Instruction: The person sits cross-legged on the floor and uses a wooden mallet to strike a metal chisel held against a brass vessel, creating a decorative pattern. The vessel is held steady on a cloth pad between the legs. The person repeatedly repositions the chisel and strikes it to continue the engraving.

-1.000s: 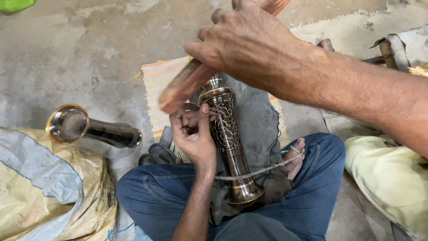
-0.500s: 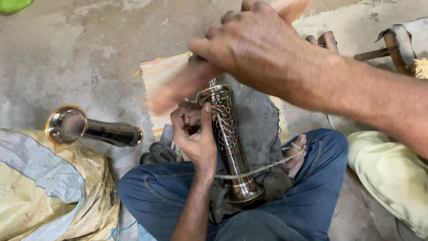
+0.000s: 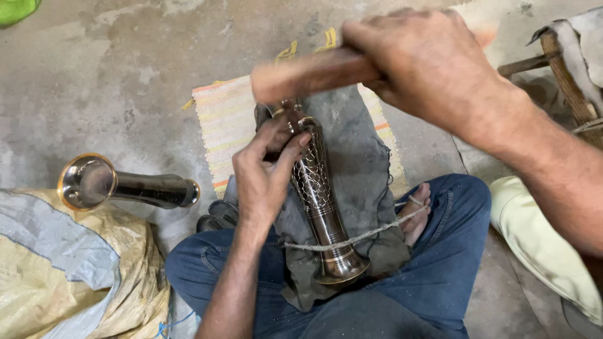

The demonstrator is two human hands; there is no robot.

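Observation:
A tall dark metal vase with an engraved net pattern lies on a grey cloth over my crossed legs, held down by a thin cord near its flared base. My left hand pinches a small tool, mostly hidden by the fingers, against the vase's upper body. My right hand grips a reddish wooden stick, blurred with motion, just above the vase's neck.
A second dark metal vase lies on its side on the concrete floor at left, by a yellow and grey sack. A striped mat lies under the cloth. A wooden stool frame stands at right, a pale cloth below it.
My right hand has swung the wooden stick from a slanted pose to nearly level, over the vase's neck. The left hand stays pinched on the vase.

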